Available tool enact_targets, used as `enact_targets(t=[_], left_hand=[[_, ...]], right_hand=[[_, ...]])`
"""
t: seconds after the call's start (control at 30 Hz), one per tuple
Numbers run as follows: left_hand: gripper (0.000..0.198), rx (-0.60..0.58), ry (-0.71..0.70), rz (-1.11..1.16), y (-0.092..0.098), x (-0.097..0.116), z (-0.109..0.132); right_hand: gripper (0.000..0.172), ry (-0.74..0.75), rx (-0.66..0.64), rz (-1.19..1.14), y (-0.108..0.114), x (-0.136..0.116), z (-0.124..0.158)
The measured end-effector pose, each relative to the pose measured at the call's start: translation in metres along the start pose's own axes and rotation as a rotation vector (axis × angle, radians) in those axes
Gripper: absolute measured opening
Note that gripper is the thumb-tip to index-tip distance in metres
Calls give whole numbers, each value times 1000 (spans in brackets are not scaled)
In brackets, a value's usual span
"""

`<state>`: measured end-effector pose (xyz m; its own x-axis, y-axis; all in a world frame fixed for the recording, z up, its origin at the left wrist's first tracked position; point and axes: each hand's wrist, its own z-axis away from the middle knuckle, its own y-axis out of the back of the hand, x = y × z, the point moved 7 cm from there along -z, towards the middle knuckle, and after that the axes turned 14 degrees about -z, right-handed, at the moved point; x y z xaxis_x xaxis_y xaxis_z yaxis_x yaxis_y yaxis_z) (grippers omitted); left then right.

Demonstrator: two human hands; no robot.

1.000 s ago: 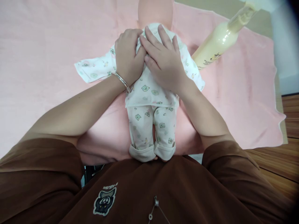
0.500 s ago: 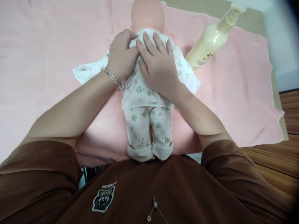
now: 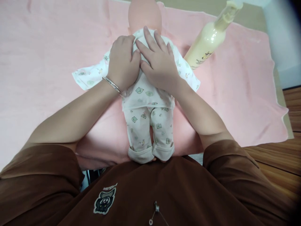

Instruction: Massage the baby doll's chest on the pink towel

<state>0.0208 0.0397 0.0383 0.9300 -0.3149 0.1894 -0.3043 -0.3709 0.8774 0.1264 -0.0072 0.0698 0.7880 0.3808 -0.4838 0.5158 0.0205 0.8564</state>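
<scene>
A baby doll (image 3: 145, 97) in a white shirt and trousers with small green animal prints lies with its back up and its bald head (image 3: 145, 15) at the far end. My left hand (image 3: 123, 61) curls round the doll's left shoulder, its fingertips hidden and its thumb on the upper back. Flat on the right side of the doll's upper back rests my right hand (image 3: 158, 62), fingers spread and pointing toward the head. The two hands lie side by side, nearly touching at the thumbs.
A pink blanket (image 3: 235, 103) lies under the doll. To the right, a pale yellow pump bottle (image 3: 207, 44) leans outward in view near the doll's right sleeve. Wooden boards (image 3: 277, 157) show past the blanket's edge at the right.
My right hand has shifted slightly toward the doll's head. My left hand's fingers have drawn in more over the shoulder. The doll's head and the bottle appear slightly further left in view.
</scene>
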Motion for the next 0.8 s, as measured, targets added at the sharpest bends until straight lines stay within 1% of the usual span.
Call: enact_targets(t=[0.1,0.17,0.23,0.3,0.37,0.43,0.53,0.6,0.63,0.7,0.77,0.8], left_hand=[[37,26,-61,0,16,15,10],[45,0,-97,31,26,25,19],[49,-40,-123,83,32,32,25],[49,-35,-128,141,34,35,26],[45,14,-107,168,32,30,21],[35,41,-62,158,24,20,12],[24,9,34,142,8,3,-1],[24,-17,70,127,0,-4,-5],[26,-22,66,106,-2,-4,-6],[29,-19,52,38,1,1,-2],[35,-12,21,-17,11,11,6],[41,-14,-10,-25,16,17,11]], right_hand=[[55,-33,22,-53,0,13,-4],[54,-64,68,-98,3,28,-10],[56,-136,105,-117,5,47,-16],[60,-175,115,-114,7,58,-20],[63,-178,107,-82,8,56,-18],[67,-148,109,-37,10,40,-8],[68,-107,97,4,9,7,14],[66,-65,97,4,9,-8,24],[64,-46,106,9,9,-11,25],[60,-15,136,25,10,-6,20],[56,-8,149,38,12,12,7],[53,-15,134,35,13,23,0]])
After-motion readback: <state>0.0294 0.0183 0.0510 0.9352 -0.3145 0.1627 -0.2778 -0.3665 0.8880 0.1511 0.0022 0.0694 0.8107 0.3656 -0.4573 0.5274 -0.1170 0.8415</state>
